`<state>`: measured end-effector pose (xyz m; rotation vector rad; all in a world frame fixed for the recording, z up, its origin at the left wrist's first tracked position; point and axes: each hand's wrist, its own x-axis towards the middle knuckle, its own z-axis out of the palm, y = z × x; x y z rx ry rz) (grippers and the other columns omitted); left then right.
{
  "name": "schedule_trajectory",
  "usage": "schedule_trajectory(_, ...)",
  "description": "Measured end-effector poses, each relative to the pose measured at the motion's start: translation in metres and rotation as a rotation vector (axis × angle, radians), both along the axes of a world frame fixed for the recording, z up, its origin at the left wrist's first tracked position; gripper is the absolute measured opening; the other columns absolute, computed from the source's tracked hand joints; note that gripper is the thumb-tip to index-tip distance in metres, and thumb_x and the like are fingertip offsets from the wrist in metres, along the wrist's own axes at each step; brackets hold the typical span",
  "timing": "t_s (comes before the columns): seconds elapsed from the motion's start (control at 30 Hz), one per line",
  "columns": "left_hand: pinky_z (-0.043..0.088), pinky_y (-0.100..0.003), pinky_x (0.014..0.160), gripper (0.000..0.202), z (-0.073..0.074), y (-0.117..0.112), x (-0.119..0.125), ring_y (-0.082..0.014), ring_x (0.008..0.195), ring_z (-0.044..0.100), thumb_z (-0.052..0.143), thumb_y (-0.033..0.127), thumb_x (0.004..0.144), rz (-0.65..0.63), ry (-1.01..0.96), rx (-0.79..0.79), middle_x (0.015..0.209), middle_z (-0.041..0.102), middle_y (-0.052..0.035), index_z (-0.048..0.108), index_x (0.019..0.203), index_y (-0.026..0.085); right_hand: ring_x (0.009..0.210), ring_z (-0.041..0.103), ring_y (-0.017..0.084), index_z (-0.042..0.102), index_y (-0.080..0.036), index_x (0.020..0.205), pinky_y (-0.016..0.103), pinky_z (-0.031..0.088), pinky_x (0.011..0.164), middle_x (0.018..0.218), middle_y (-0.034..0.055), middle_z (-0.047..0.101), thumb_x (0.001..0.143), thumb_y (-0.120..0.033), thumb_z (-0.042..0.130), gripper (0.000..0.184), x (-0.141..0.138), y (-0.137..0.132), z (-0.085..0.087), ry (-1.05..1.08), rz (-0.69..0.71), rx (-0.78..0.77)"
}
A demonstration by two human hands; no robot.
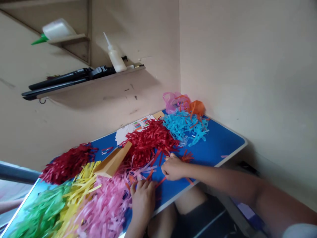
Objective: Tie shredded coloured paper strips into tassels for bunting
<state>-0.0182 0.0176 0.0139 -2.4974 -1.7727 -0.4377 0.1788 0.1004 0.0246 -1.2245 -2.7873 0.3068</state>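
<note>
Preferably rest the left hand (pixel 143 198) lightly on the blue table (pixel 213 145), for steadying; draw the strips singly with the right hand (pixel 172 167), slowly and flat, because of paper-like thinness, probably easy to crease or to tangle; better also to separate the orange strips (pixel 187 156) from the red pile (pixel 151 138) and the pink pile (pixel 106 205), so as not to mix colours; right hand: fingers curled inward, knuckles up; impossible to tell any grip inside; left hand: palm down, fingers near one another and bent toward the table; likewise impossible to tell any pinch under the fingertips; between both hands, on the table, a thin reddish strip (pixel 161 181); just beside the right hand, orange strips; beyond it, near, the red pile; just left of the left hand, the pink pile.
</note>
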Motion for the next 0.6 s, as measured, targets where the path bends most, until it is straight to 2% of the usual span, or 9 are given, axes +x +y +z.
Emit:
schedule_trajectory(0.13, 0.028, -0.054, 0.1, 0.045, -0.012, -0.005, -0.01, -0.0252, 0.091, 0.064, 0.053, 0.005, 0.082, -0.125, 0.031, 0.122, 0.089, 0.074, -0.0001, 0.071, 0.105, 0.039, 0.084, 0.062, 0.021, 0.074, -0.026, 0.08, 0.039, 0.031, 0.082, 0.084, 0.0011, 0.074, 0.081, -0.024, 0.063, 0.011, 0.007, -0.001, -0.005, 0.01, 0.08, 0.062)
schedule_trajectory(0.27, 0.026, -0.056, 0.101, 0.04, -0.014, -0.005, -0.009, -0.0269, 0.094, 0.062, 0.057, 0.009, 0.081, -0.155, 0.057, 0.152, 0.094, 0.074, -0.0023, 0.071, 0.107, 0.036, 0.088, 0.059, 0.021, 0.073, -0.023, 0.09, 0.044, 0.028, 0.09, 0.091, 0.0045, 0.073, 0.088, -0.03, 0.06, 0.015, 0.014, -0.002, -0.013, 0.015, 0.237, 0.175)
schedule_trajectory(0.4, 0.025, -0.056, 0.104, 0.02, -0.014, 0.006, 0.003, -0.0262, 0.093, 0.062, 0.058, 0.019, 0.084, -0.133, -0.037, 0.224, 0.087, 0.074, -0.0032, 0.073, 0.092, 0.03, 0.085, 0.057, 0.021, 0.07, -0.016, 0.083, 0.043, 0.03, 0.086, 0.088, 0.0086, 0.072, 0.09, -0.017, 0.052, 0.019, 0.006, 0.001, -0.013, 0.003, 0.35, 0.276)
schedule_trajectory(0.47, 0.024, -0.054, 0.105, 0.021, -0.016, 0.01, 0.007, -0.0235, 0.086, 0.063, 0.055, 0.018, 0.085, -0.118, -0.102, 0.295, 0.077, 0.072, -0.0014, 0.072, 0.079, 0.027, 0.079, 0.057, 0.021, 0.07, -0.016, 0.081, 0.042, 0.032, 0.083, 0.084, 0.0087, 0.072, 0.087, -0.018, 0.054, 0.018, 0.002, -0.003, -0.008, 0.002, 0.332, 0.299)
schedule_trajectory(0.53, 0.024, -0.05, 0.107, 0.024, -0.019, 0.009, 0.007, -0.0207, 0.08, 0.065, 0.052, 0.014, 0.085, -0.113, -0.167, 0.375, 0.071, 0.071, 0.0003, 0.068, 0.072, 0.026, 0.075, 0.058, 0.02, 0.072, -0.017, 0.079, 0.043, 0.034, 0.082, 0.079, 0.0065, 0.072, 0.084, -0.022, 0.058, 0.015, 0.003, -0.016, 0.001, 0.042, 0.257, 0.236)
schedule_trajectory(0.6, 0.024, -0.045, 0.11, 0.023, -0.017, -0.002, 0.007, -0.0177, 0.078, 0.067, 0.051, 0.012, 0.084, -0.164, -0.223, 0.486, 0.072, 0.072, 0.0018, 0.067, 0.074, 0.026, 0.075, 0.06, 0.019, 0.073, -0.021, 0.078, 0.041, 0.035, 0.084, 0.078, 0.0025, 0.072, 0.081, -0.027, 0.063, 0.012, 0.01, -0.037, 0.014, 0.169, 0.189, 0.066)
